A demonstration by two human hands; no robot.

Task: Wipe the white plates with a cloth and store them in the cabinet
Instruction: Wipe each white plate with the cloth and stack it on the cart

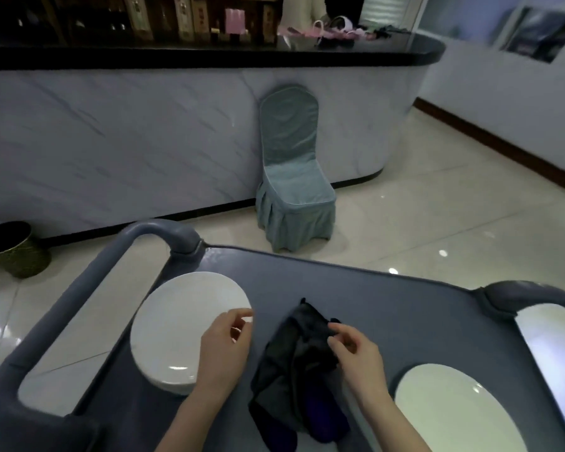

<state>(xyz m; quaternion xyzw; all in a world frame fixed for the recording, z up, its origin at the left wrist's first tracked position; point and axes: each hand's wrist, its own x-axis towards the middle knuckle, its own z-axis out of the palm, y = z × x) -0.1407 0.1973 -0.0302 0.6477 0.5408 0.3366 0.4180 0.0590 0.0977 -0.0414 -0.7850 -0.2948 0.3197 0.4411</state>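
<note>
A grey, plastic-topped bench (405, 314) with rounded grey handles at its left and right ends fills the near part of the scene. On its left side sits a low stack of round white plates (177, 321). A single white plate (447, 412) lies at the near right. Between them is a crumpled dark cloth (291, 370).

The left hand (222, 353) hovers over the right rim of the stack. Its fingers are curled with a narrow gap to the thumb, and I cannot tell whether they grip the rim. The right hand (359, 357) is at the cloth's right edge, and its fingers pinch a raised fold.

Farther off, a blue-grey covered chair (291, 177) stands on the glossy tiled floor (437, 207) against a white marbled bar. A dark round bin (17, 252) stands at the far left.
</note>
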